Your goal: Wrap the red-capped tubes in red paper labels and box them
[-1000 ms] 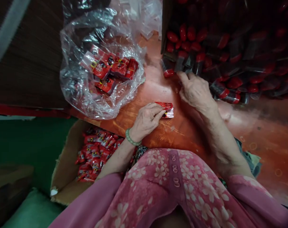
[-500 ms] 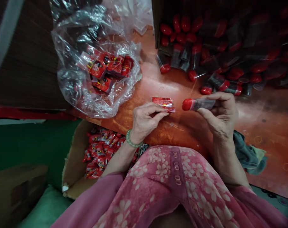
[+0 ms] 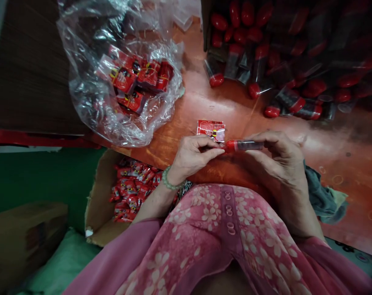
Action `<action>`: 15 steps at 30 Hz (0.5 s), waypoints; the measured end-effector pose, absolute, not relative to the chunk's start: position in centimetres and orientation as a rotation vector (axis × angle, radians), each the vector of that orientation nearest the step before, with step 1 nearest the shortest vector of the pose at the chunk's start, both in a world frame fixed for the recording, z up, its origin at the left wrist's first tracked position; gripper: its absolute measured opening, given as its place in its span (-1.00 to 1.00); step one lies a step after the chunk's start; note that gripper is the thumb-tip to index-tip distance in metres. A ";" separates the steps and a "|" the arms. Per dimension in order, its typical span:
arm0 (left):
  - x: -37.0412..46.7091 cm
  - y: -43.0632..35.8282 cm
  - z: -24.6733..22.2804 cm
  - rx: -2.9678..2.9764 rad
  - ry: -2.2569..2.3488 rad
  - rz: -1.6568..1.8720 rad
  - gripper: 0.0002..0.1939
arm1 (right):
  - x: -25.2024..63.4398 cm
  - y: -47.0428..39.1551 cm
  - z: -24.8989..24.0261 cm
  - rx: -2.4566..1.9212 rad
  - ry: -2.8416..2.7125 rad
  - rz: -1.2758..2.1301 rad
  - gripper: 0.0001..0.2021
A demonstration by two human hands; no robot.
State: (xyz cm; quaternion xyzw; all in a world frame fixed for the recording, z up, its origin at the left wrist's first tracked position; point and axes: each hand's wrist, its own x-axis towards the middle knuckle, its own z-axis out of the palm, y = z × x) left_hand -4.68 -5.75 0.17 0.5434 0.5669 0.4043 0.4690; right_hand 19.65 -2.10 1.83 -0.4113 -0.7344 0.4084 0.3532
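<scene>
My right hand (image 3: 281, 157) grips a clear tube with a rounded red cap (image 3: 246, 145) by its far end, between thumb and fingers. The tube lies level, its red end pointing left. My left hand (image 3: 193, 157), with a green bead bracelet at the wrist, pinches a small printed red plastic sleeve (image 3: 222, 146). The tube's red end meets the sleeve at my left fingertips; how far it sits inside is hard to see. Just behind the left fingers, more flat red printed sleeves (image 3: 211, 128) lie on the orange table (image 3: 201, 98).
A crinkled clear bag (image 3: 124, 131) with bundles of red sleeves stands back left. Many red-capped tubes (image 3: 292, 100) are heaped back right. Below the table edge at left, a cardboard box (image 3: 96, 205) holds wrapped red pieces. A dark green cloth (image 3: 323, 196) lies right of my right arm.
My right hand has brought the tube left and slightly down, so its red end now meets the sleeve in my left hand. The view has shifted slightly.
</scene>
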 end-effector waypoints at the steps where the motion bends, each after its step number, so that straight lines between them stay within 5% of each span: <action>1: -4.7 -5.8 0.2 1.278 1.383 0.945 -0.88 | 19.7 -2.2 1.9 -1.085 -1.883 1.074 -0.74; 15: -3.8 -6.4 -1.0 1.163 1.209 0.699 -0.87 | 20.3 -0.4 4.1 -1.076 -2.197 1.427 -0.84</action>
